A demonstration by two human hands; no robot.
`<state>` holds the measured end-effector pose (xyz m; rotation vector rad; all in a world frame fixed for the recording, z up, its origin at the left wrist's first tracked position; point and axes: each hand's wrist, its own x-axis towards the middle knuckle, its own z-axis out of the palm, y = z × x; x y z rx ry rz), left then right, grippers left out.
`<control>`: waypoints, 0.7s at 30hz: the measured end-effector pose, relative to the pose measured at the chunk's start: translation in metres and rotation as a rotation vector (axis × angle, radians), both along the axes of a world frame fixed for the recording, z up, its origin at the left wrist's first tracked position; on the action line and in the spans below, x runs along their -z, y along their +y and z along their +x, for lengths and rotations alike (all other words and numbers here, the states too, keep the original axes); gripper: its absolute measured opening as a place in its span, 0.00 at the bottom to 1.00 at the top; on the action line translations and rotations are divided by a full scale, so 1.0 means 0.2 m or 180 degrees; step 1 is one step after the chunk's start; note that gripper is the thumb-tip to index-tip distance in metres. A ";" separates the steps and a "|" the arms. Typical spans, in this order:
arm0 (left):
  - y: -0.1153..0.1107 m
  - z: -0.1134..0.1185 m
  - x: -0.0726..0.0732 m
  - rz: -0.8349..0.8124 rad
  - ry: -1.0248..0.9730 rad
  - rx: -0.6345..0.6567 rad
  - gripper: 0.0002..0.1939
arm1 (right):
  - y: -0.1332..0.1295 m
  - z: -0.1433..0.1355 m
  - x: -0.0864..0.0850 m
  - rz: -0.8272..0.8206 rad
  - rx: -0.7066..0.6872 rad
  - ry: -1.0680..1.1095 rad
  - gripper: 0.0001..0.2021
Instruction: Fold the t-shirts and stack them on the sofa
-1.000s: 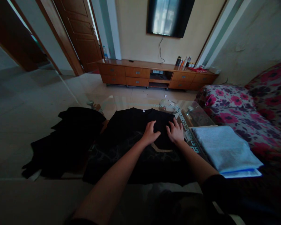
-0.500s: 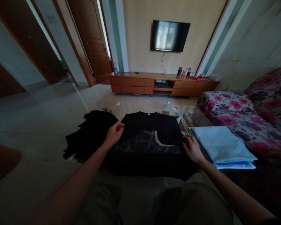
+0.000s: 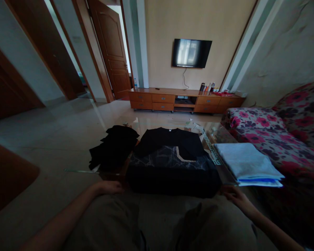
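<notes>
A black T-shirt (image 3: pixel 167 177) with a dark marbled panel and a pale angled stripe lies spread on a glass table, its collar with a white tag at the far side. The near part hangs over the table's front edge. My left hand (image 3: pixel 111 187) is by my left knee, fingers curled in, a little apart from the shirt's lower left corner. Close to the lower right corner is my right hand (image 3: pixel 234 195), fingers loosely bent and partly apart, nothing visible in them. Left of the shirt sits a crumpled pile of black clothing (image 3: pixel 117 146).
A folded light-blue cloth (image 3: pixel 248 162) lies at the right of the glass table (image 3: pixel 226 137). Beyond it is a flowered sofa (image 3: pixel 259 122). A low wooden cabinet (image 3: pixel 162 99) with bottles stands under a wall television (image 3: pixel 192 53). A brown rounded furniture edge (image 3: pixel 13 174) is at left.
Both hands have left the shirt's sides and drawn back toward my knees, the left one curling in. The shirt lies much as before. The view has tilted up slightly.
</notes>
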<state>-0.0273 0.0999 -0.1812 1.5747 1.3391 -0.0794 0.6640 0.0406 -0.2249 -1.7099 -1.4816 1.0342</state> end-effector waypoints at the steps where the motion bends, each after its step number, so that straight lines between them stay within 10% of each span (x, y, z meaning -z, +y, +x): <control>1: 0.01 0.00 0.02 -0.0021 0.0025 -0.0076 0.26 | 0.00 0.00 0.02 -0.0081 0.0036 0.0132 0.31; 6: 0.07 0.04 0.09 -0.0230 -0.0489 -0.0394 0.40 | 0.07 -0.09 0.11 -0.0369 -0.0227 0.0660 0.35; 13: 0.08 0.06 0.16 -0.0729 -0.0661 -0.0742 0.36 | 0.13 -0.15 0.10 -0.0618 -0.0259 0.0396 0.31; 21: 0.02 0.08 -0.07 -0.0420 -0.0876 -0.0759 0.22 | 0.01 -0.17 -0.16 -0.1067 -0.0302 0.0994 0.28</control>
